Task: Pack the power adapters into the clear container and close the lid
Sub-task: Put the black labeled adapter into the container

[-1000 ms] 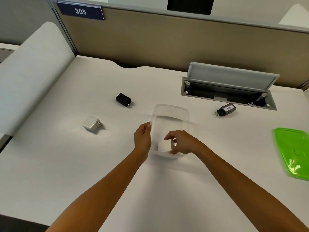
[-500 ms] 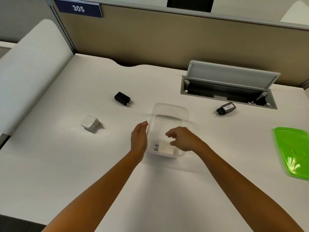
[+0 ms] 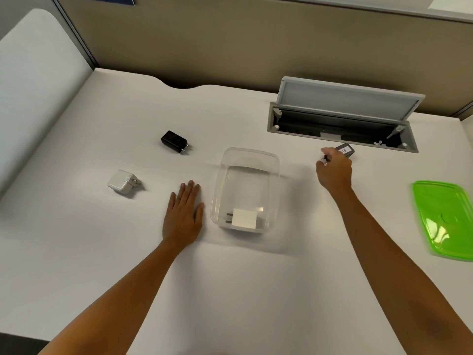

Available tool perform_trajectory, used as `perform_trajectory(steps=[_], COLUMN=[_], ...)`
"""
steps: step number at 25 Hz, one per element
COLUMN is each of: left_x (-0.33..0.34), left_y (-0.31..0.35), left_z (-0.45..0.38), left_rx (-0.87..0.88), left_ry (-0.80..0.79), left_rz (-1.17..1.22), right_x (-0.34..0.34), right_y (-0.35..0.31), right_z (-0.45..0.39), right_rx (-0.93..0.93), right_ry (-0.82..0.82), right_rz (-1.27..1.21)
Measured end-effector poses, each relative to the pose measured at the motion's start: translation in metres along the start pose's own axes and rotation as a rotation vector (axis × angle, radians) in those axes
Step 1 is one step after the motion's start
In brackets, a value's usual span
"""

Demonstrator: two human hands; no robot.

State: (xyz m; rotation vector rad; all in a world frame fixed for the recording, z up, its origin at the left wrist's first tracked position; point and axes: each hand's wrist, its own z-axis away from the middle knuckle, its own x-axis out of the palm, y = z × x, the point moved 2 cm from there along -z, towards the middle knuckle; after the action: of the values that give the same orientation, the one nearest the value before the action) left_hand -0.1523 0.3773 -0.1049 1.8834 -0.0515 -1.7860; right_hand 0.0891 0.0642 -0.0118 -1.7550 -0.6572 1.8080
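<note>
A: Item 1, nearest the camera?
B: Clear container [image 3: 246, 190], lid off, standing on the white desk [image 3: 230, 290]. 1 white adapter [image 3: 244, 219] lies flat in its near end, prongs pointing left.

A: Item 2?
B: Left hand [image 3: 183, 216], just left of the container, palm down on the desk, fingers straight and spread slightly, holding nothing.

A: Item 3?
B: Green lid [image 3: 446, 219], well to the right of the container, lying flat near the desk's right edge.

A: Loose adapters?
B: 3. White square adapter [image 3: 122, 185], well left of the container. Black adapter [image 3: 174, 140], left of and beyond it. Dark labelled adapter [image 3: 345, 150], right of and beyond it (mostly hidden), with the right hand [image 3: 334, 172] over it, fingers curled around its plug end; whether it is lifted, I cannot tell.

A: Farthest?
B: Cable hatch [image 3: 343, 116], flap raised, beyond the container to the right.
</note>
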Motion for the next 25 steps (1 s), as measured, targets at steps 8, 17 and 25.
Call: perform_trajectory(steps=[8,17,25], left_x=[0.000,0.000,0.002], left_y=[0.001,0.001,0.000], left_z=[0.000,0.001,0.000], left_rx=[-0.011,-0.007,-0.007], left_ry=[0.021,0.028,0.038], left_rz=[-0.014,-0.030,-0.012], right_x=[-0.012,-0.014,-0.008], right_y=[0.045,0.049,-0.018], right_z=[-0.063,-0.051,0.036], right_rx=[0.053,-0.003,-0.041], right_ry=[-0.294,-0.193,-0.219], right_rz=[0.391,0.809,0.184])
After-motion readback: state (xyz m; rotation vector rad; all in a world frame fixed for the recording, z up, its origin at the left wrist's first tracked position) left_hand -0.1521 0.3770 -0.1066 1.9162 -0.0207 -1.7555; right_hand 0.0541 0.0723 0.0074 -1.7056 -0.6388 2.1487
